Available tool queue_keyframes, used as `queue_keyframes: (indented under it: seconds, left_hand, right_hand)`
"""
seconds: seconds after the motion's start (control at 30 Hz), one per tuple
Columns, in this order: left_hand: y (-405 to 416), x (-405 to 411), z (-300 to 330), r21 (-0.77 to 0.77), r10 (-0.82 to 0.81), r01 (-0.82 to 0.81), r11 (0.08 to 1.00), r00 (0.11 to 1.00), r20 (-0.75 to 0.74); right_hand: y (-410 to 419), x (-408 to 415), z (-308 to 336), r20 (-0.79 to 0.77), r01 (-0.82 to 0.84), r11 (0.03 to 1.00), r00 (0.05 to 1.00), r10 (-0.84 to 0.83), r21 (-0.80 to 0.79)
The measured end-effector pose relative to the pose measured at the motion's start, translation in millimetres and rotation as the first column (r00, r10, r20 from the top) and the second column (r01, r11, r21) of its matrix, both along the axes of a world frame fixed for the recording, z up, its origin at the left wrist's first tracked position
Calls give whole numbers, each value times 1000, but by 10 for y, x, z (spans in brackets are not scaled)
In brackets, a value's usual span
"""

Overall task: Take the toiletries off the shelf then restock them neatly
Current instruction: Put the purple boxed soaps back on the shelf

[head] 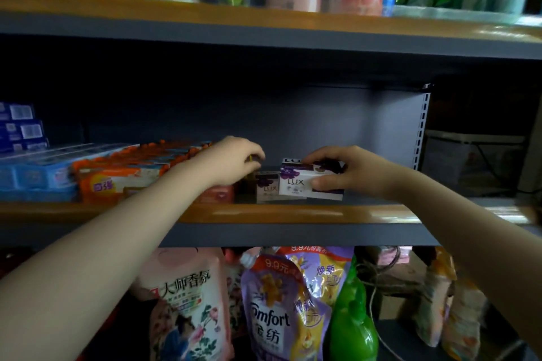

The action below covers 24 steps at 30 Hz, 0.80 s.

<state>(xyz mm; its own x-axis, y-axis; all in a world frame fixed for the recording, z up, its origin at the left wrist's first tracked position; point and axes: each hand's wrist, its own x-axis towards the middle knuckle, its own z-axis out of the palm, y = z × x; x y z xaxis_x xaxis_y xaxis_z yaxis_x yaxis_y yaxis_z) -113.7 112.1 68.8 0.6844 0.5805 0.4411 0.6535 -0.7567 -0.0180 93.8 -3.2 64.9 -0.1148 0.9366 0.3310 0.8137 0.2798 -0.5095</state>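
While the right hand [349, 173] pinches a white-and-purple soap box [305, 182] between thumb and curled fingers [315, 159] just above the middle shelf [293, 214], the left hand [234, 161] curls over something dark and blurred; a second soap box [266, 186] stands between both hands.

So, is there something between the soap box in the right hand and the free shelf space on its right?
Nothing visible does. The right hand grips the Lux soap box, and the middle shelf beyond it looks bare up to the side panel.

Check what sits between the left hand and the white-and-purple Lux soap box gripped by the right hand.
Head view: a second, smaller purple Lux soap box stands there on the shelf.
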Motion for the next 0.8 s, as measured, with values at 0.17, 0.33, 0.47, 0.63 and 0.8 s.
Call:
queue_keyframes:
  seconds: [0.17,0.33,0.47,0.63,0.8]
  left_hand:
    - [-148,-412,-293,138,-87,71,988,989,116]
    - [-56,-502,-439,126,-17,-16,992,968,252]
    - [-21,-494,-599,219,-46,-12,976,965,258]
    - [-34,-474,-678,300,-37,-50,953,961,276]
    - [-10,-460,-686,324,-49,-46,945,959,278]
  right_hand:
    - [219,-180,21,-17,-35,998,999,34,-48]
    - [346,-316,-7,-12,-73,994,997,73,-83]
    - [311,-292,13,-32,-123,987,992,120,-105]
    - [305,-105,-29,-80,-108,976,992,95,-187]
    - [445,-224,-66,-7,-104,967,994,105,-234]
